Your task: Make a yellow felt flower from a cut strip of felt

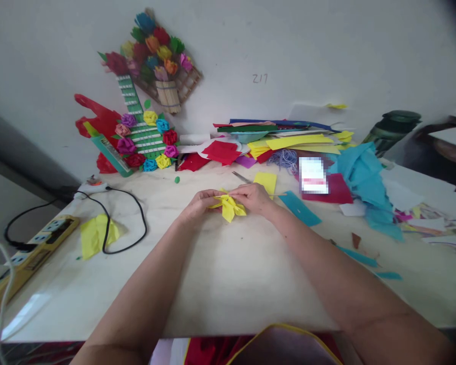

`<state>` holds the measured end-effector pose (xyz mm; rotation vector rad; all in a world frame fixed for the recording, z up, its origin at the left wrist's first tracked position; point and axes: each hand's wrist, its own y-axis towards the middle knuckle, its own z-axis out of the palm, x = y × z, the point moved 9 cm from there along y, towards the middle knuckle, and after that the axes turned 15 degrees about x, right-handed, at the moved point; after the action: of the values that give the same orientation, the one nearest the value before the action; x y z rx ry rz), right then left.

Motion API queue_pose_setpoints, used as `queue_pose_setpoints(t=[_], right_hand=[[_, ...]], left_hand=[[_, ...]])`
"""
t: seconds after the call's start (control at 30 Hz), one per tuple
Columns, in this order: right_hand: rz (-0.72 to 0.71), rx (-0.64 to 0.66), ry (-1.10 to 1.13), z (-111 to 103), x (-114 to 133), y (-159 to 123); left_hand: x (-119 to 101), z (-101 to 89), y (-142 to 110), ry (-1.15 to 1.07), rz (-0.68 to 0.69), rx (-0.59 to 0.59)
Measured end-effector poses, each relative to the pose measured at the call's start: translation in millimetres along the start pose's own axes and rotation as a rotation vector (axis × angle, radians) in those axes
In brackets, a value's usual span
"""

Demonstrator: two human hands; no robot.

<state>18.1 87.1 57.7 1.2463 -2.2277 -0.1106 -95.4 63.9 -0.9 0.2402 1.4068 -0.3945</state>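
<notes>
A yellow paper flower (231, 208) with pointed petals is held above the middle of the table. My left hand (202, 204) pinches it from the left side, fingers closed. From the right, the closed fingers of my right hand (255, 196) press on its top near the centre. A thin pale stick (278, 194) sticks out past my right hand; how it meets the flower is hidden. Just behind that hand lie the metal blades of scissors (241, 177) and a yellow paper piece (266, 182). A blue paper strip (301, 209) rests to the right.
Stacked coloured paper (289, 139) lines the wall. At the left are a paper-flower guitar (146, 137), a glue bottle (112, 154), a power strip (41, 243) and a looped black cable (144, 223). Crumpled blue paper (361, 172) and a dark green jar (393, 129) stand right.
</notes>
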Motion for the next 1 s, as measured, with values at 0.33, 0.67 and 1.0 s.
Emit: queue_pose_setpoints(t=[0.33,0.67,1.0], right_hand=[[-0.002,-0.012,-0.041,-2,0,-2],[-0.028,0.006,-0.057,0,1,-2],[-0.053,-0.034,-0.224,-2,12,-2]], left_hand=[[-5,-2.0,-2,0.02,0.036,-0.048],[-6,-2.9,-4,0.056,0.03,-0.083],[6,-6.9,-1,-0.138,-0.042,-0.087]])
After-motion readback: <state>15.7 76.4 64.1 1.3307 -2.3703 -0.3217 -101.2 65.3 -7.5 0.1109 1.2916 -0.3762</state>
